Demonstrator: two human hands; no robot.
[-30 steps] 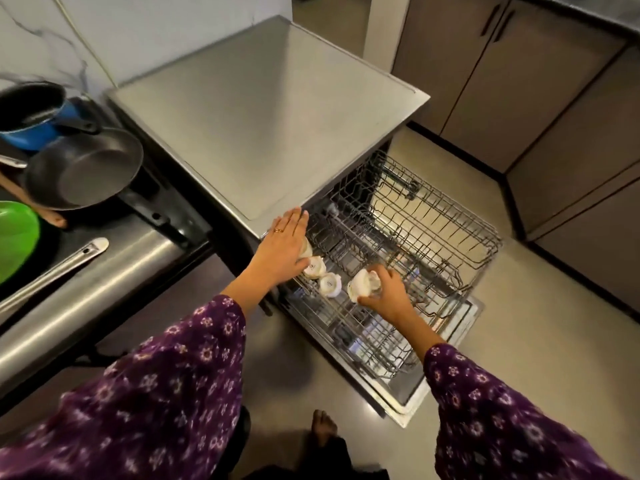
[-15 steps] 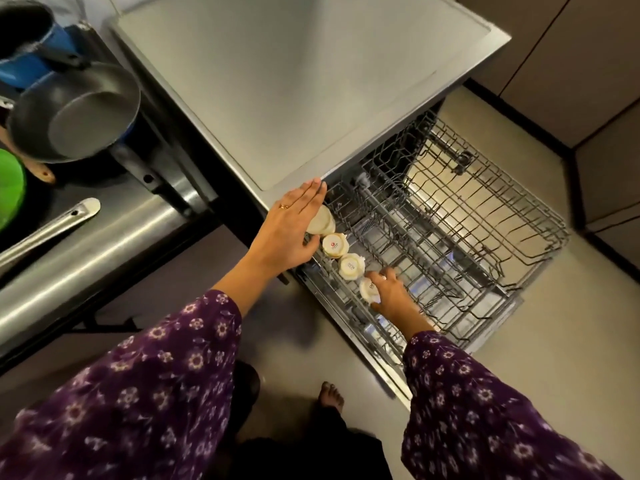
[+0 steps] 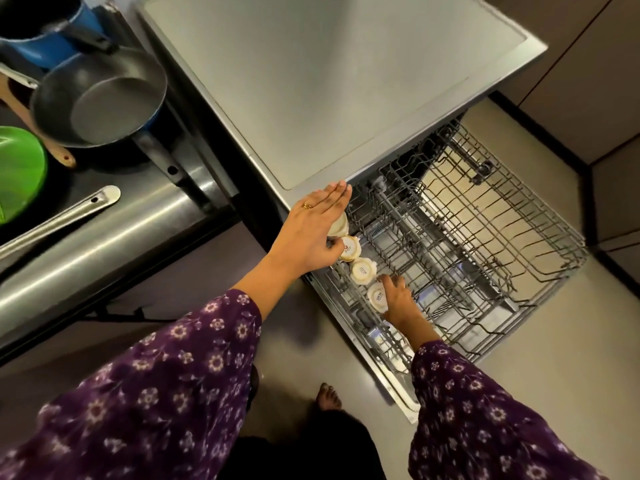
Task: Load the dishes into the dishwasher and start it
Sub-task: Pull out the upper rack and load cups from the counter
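Note:
The dishwasher's upper wire rack (image 3: 485,237) is pulled out under its steel top (image 3: 329,81). A row of white cups stands upside down along the rack's left edge. My left hand (image 3: 311,233) lies flat, fingers straight, over the rearmost cup (image 3: 338,226), and its thumb is beside the second cup (image 3: 351,247). A third cup (image 3: 362,270) follows. My right hand (image 3: 398,301) grips the nearest cup (image 3: 376,296), which sits in the rack. The rest of the rack holds nothing that I can see.
On the counter to the left are a dark frying pan (image 3: 104,102), a blue pot (image 3: 41,32), a green plate (image 3: 17,171) and a long steel handle (image 3: 62,216). Brown cabinets (image 3: 588,64) line the right. My bare foot (image 3: 329,398) stands below the open door.
My right hand has brought the white cup down from above the rack and set it into the row. The left hand has stayed over the rearmost cup. The view has tilted down and closer.

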